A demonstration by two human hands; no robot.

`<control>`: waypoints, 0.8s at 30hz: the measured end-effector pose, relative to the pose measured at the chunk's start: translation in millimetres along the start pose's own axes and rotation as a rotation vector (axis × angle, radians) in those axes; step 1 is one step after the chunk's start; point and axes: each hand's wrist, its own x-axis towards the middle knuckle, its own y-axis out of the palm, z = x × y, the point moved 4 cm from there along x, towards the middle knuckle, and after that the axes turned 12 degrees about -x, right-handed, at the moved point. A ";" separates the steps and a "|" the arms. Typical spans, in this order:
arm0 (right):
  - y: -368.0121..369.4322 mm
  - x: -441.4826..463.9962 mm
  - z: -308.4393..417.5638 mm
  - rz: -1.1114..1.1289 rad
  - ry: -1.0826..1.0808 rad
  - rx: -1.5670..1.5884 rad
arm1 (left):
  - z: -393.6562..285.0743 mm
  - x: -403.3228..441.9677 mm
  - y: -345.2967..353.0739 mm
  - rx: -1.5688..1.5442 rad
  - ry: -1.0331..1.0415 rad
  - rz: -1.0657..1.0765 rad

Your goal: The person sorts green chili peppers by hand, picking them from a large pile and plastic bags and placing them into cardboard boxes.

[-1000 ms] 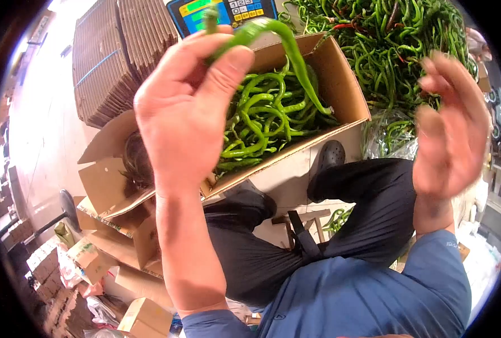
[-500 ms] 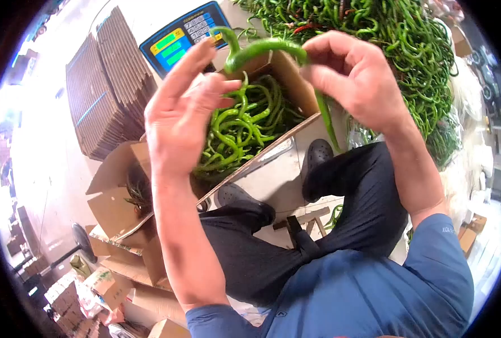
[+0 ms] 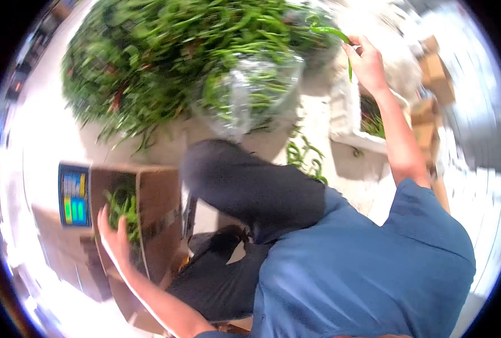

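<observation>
My right hand (image 3: 366, 62), at the upper right, is closed on a long green pepper (image 3: 332, 31), whose thin end hangs below the fingers. At the lower left my left hand (image 3: 115, 236) has its fingers apart and holds nothing. It is over the near side of a cardboard box (image 3: 160, 197) with green peppers (image 3: 122, 209) inside. A large heap of green peppers (image 3: 166, 50) covers the floor at the top, with a clear plastic bag of peppers (image 3: 250, 93) at its lower edge.
The scale display (image 3: 74, 194) stands left of the box. A white foam box (image 3: 343, 121) with peppers in it is under my right forearm. Several loose peppers (image 3: 309, 158) lie on the floor beside my leg. Cardboard boxes (image 3: 435, 73) stand at the right.
The view has swung to the right. The pepper passed from my left hand to my right hand, which has carried it away from the box. My left hand has opened.
</observation>
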 end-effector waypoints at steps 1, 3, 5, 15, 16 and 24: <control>-11.2 -4.8 -49.2 -0.035 0.027 -0.075 | 3.7 1.4 0.9 0.054 -0.043 -0.006; -29.1 -21.4 -151.1 -0.088 0.072 -0.282 | 22.7 0.9 0.1 0.132 -0.109 -0.107; -40.9 -46.4 -245.8 -0.072 0.088 -0.509 | 45.0 -2.4 -1.4 0.097 -0.223 -0.172; 120.7 -303.4 -252.8 0.957 0.365 -0.182 | -2.2 -70.2 -30.7 0.350 -0.221 -0.207; 142.9 -348.0 -254.9 1.002 0.523 -0.091 | -7.2 -77.0 -40.7 0.449 -0.191 -0.173; 150.8 -467.5 -252.0 1.223 0.874 -0.380 | 20.0 -192.4 -86.6 0.241 -0.613 -0.169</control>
